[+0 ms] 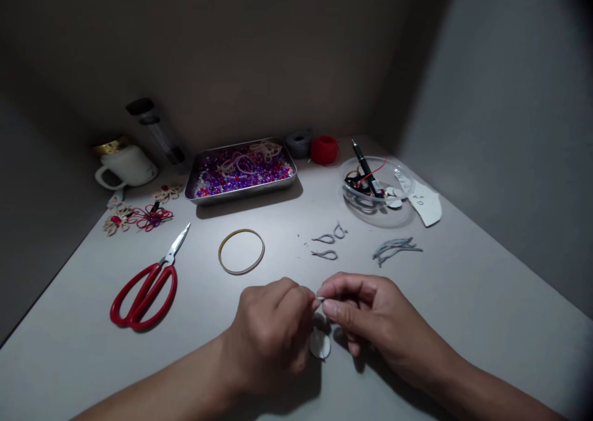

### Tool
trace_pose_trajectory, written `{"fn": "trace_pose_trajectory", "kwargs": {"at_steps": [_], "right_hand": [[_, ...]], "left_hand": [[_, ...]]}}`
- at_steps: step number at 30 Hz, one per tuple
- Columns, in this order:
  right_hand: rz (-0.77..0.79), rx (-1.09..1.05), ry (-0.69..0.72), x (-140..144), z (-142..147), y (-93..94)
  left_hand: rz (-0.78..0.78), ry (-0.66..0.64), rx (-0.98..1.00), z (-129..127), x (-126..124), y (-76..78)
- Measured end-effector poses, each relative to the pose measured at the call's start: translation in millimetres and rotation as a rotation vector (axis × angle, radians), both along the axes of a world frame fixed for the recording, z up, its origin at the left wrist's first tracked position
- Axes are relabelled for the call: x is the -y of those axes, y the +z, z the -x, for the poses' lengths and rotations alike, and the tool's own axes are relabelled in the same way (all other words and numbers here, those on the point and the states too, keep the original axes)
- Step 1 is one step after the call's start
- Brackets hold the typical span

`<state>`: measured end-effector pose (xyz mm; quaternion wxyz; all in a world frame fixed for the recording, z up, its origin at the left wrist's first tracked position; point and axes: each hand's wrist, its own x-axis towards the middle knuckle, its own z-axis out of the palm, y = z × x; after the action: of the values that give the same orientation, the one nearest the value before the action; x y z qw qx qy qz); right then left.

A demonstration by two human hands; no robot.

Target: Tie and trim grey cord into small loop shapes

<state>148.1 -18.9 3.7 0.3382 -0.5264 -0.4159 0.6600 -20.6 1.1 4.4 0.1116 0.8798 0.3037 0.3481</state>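
Note:
Between the fingertips of my left hand (278, 322) and my right hand (370, 316) is a short piece of grey cord (320, 298). Both hands are closed in a pinch, their tips almost touching; most of the cord is hidden. Just below them a white round disc (319, 344) lies on the table, partly behind my left hand. Beyond the fingers are several small grey cord loops (325, 255), with tiny scraps beside them. To the right lies a bunch of cut grey cords (396, 249).
Red-handled scissors (146, 294) and a thin hoop (241, 271) lie on the left. Behind stand a bead tray (245, 192), a white mug (132, 165), a red thread ball (324, 150) and a grey one (299, 143). A clear dish (377, 217) holds a pen (365, 165).

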Motion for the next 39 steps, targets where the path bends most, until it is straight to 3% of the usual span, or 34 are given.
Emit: {"fn": "trace_pose_trajectory", "kwargs": {"at_steps": [4,6,8,11,14,17,24,29,34,39], "right_hand": [[0.09,-0.131,-0.033,0,3,0.5],[0.081,-0.109,-0.032,-1,3,-0.1],[0.025,-0.027,-0.038,-1,2,-0.8],[-0.153,0.089,-0.036,1,-2,-1.4],[-0.504,0.249,0.009,4,-7,-0.8],[-0.815,0.425,0.059,4,-9,0.1],[-0.952,0.642,0.069,0,-9,-3.7],[-0.938,0.625,0.03,0,-7,-9.6],[-0.736,0.531,0.056,-1,-5,-13.3],[-0.475,0.48,0.081,-3,-2,-10.4]], "left_hand": [[-0.37,-0.127,-0.169,3,-2,-2.3],[-0.327,-0.141,-0.156,3,-2,-1.8],[-0.104,-0.095,-0.038,2,-1,-0.2],[0.427,0.055,0.174,-1,-1,5.4],[0.959,0.134,0.299,-4,-3,11.7],[1.239,0.122,0.378,-7,-5,13.0],[1.211,0.145,0.448,-9,-4,8.6],[1.194,0.154,0.486,-10,-3,4.9],[1.179,0.127,0.466,-8,0,1.6],[1.055,0.026,0.292,-11,4,3.9]]}}
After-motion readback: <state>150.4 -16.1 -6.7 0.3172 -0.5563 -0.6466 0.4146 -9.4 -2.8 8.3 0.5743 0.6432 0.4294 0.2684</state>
